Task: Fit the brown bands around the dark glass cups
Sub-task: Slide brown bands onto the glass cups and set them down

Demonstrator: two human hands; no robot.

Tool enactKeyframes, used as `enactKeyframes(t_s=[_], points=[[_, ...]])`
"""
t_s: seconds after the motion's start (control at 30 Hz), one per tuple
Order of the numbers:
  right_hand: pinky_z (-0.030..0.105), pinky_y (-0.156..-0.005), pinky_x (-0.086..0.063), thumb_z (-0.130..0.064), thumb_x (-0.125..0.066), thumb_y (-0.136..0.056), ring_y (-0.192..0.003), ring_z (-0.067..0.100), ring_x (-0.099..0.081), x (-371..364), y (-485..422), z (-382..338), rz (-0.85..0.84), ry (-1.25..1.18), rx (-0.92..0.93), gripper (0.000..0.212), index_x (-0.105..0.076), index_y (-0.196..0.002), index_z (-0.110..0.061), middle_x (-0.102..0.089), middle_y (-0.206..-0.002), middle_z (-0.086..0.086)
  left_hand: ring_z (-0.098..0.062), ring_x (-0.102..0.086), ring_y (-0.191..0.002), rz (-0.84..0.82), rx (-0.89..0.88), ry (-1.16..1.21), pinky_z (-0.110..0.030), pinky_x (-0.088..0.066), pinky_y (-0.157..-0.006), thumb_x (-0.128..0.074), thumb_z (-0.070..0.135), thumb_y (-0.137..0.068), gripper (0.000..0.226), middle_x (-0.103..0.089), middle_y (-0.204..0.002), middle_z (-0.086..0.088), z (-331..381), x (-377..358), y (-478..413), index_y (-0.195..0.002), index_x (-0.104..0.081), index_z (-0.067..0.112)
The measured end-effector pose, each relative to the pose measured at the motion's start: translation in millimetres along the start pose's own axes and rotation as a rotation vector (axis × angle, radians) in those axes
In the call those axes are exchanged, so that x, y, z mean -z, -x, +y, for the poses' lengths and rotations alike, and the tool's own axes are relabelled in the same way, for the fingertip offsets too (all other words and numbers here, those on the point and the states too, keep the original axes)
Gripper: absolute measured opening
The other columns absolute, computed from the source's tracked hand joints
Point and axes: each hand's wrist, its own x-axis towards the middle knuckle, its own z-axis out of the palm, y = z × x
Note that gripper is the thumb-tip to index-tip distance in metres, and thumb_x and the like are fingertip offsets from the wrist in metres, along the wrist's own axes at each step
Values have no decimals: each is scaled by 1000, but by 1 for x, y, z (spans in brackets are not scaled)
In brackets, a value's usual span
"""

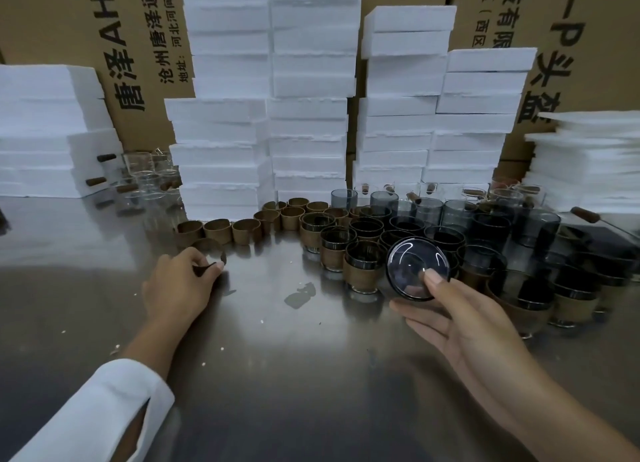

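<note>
The right hand [464, 319] grips a dark glass cup [412, 261], base toward the camera, above the steel table [294, 375]. Well apart to its left, the left hand [176, 285] pinches a brown band [207, 250]. Behind them stand loose bands [216, 231] and banded cups [360, 271].

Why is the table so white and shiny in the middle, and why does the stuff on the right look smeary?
Head view: glare bounces off the metal table; the foam sheets at the right edge are blurred; the wide lens bends the cardboard boxes; the dark cup in the right hand looks sharp.
</note>
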Motion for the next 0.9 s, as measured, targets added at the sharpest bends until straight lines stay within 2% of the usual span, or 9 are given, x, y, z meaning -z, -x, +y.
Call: enactKeyframes(t_s=[0.07,0.17,0.23,0.33,0.47,0.6,0.77,0.83,0.9], points=[[30,-80,-50,-45,-68,-60,-92,24,-73,-1,0,0,2,-7,-7,44,-72,-91,-14,-73,-97,8,-34,-59,-92,12,-30,117,-47,-47,-87,-66,41,-87,22,-64,-93,-11,4,-1,4,-80,-56,22],[29,-79,-50,-46,-66,-62,-90,21,-73,-2,0,-1,14,5,-26,45,-71,-93,-13,-74,-91,3,-26,-61,-85,23,-67,412,-35,-45,-76,-70,35,-85,24,-66,-80,0,24,-1,16,-69,-56,24],[29,-78,-50,-45,-64,-63,-89,19,-73,-4,1,-1,20,7,-33,46,-70,-96,-13,-74,-88,-2,-23,-60,-84,49,-131,572,-31,-42,-72,-71,31,-84,22,-63,-77,5,47,1,29,-69,-56,26],[28,-79,-50,-46,-64,-63,-89,18,-73,-4,1,-2,24,-1,-44,49,-70,-99,-13,-75,-92,-3,-22,-61,-87,40,-297,723,-32,-47,-79,-71,27,-84,18,-63,-84,0,87,3,62,-75,-55,29],[33,-88,-50,-44,-64,-73,-96,15,-71,-1,0,0,34,-16,-67,47,-69,-106,-11,-75,-101,-1,-11,-60,-86,-74,-451,918,-25,-48,-80,-66,45,-75,15,-60,-89,4,135,8,116,-79,-54,37],[37,-87,-52,-37,-64,-81,-97,18,-69,4,-1,-2,49,-73,-79,35,-69,-100,-8,-74,-88,1,-10,-65,-98,-206,-518,1029,-22,-51,-81,-72,35,-75,31,-64,-104,7,156,9,151,-95,-52,46],[30,-73,-60,-34,-72,-59,-90,20,-69,5,4,-11,-27,-217,-109,59,-70,-105,2,-72,-99,13,-1,-56,-115,-242,-547,1034,-12,-44,-91,-74,32,-73,55,-59,-119,16,158,7,161,-119,-47,46],[32,-79,-60,-28,-72,-63,-91,21,-67,7,4,-12,-42,-225,-131,58,-66,-108,7,-69,-97,16,-1,-55,-116,-280,-521,1062,-14,-44,-93,-73,35,-73,56,-57,-122,11,158,7,160,-122,-47,45],[33,-81,-59,-25,-71,-65,-93,21,-69,7,5,-12,-61,-255,-153,53,-68,-111,2,-70,-99,15,-5,-56,-117,-330,-522,1074,-22,-46,-96,-70,41,-73,54,-57,-123,7,157,7,158,-123,-50,40]])
